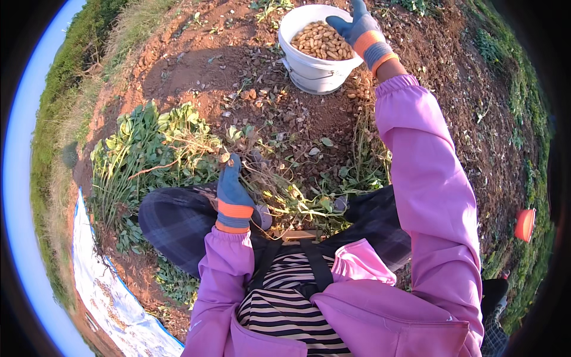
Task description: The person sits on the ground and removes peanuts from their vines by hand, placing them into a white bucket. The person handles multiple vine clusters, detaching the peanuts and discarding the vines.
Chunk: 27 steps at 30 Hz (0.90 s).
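My left hand, in a blue glove with an orange and grey cuff, grips the root end of a peanut plant. Its stems and leaves trail over the soil between my knees. My gloved right hand reaches out over the right rim of a white plastic bucket. The thumb stands apart from the fingers, and I see nothing held there. Unshelled peanuts lie heaped in the bucket. Part of the heap's right side is hidden by the rim and hand.
Pulled peanut plants are piled by my left knee. A white sheet with blue edges lies at lower left, peanuts scattered on it. An orange bucket is at far right; below it shows another person's leg.
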Tool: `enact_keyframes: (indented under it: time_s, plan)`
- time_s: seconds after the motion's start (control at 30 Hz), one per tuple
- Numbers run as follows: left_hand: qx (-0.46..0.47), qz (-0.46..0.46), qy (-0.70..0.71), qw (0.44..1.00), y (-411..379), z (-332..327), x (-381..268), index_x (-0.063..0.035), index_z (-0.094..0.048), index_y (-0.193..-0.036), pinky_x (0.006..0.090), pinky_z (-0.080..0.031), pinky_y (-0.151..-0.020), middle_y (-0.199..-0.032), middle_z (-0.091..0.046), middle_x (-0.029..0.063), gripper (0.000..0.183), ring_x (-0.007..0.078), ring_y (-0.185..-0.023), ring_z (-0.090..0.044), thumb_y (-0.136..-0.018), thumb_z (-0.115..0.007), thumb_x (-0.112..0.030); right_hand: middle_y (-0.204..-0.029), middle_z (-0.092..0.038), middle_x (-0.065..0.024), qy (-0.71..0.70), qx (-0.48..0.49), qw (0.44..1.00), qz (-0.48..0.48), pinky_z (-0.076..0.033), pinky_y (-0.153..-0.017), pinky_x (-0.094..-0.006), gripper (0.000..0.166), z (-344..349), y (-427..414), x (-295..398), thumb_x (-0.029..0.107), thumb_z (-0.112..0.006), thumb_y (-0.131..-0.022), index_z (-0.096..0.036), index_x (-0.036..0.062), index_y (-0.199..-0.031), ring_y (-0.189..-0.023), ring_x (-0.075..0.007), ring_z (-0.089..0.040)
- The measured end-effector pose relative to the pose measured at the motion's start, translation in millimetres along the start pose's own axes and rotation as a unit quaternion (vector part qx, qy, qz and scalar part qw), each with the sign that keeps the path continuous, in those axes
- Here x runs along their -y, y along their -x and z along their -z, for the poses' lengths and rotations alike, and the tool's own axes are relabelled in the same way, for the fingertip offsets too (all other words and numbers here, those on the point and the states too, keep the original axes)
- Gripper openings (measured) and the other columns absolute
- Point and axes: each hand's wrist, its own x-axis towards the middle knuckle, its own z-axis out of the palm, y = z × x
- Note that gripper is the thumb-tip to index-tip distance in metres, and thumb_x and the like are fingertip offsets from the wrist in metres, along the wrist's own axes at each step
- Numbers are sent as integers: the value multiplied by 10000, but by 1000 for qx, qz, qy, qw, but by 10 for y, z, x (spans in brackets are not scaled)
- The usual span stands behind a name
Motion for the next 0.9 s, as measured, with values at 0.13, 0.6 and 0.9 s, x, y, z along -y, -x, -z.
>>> enact_keyframes:
  time_s: [0.13, 0.6, 0.9]
  plan:
    - [-23, -163, -269, 949, -30, 280, -14, -50, -555, -1125, 302, -499, -784, -1055, -596, 91, 355, 181, -884, -592, -907, -492, -323, -963, -633, -106, -83, 141, 985, -58, -507, -698, -308, 462, 185, 523, 365, 270, -657, -789, -549, 56, -1184, -829, -181, -612]
    - [29, 76, 63, 995, -101, 62, -57, 35, -488, -1217, 334, -425, -934, -1157, -559, 118, 457, 198, -1053, -548, -940, -447, -326, -883, -617, -139, -352, 293, 888, 51, -497, -689, -326, 140, 636, 2220, 1727, -1, -594, -783, -633, 13, -917, -807, -290, -622]
    - [67, -338, -649, 678, 104, 196, -96, 24, -388, -1307, 357, -452, -909, -1147, -574, 187, 575, 296, -1037, -580, -811, -616, -156, -887, -560, -145, -176, 281, 943, 24, -469, -700, -405, 321, 328, 2403, 1766, 56, -637, -701, -592, 65, -1018, -831, -347, -558]
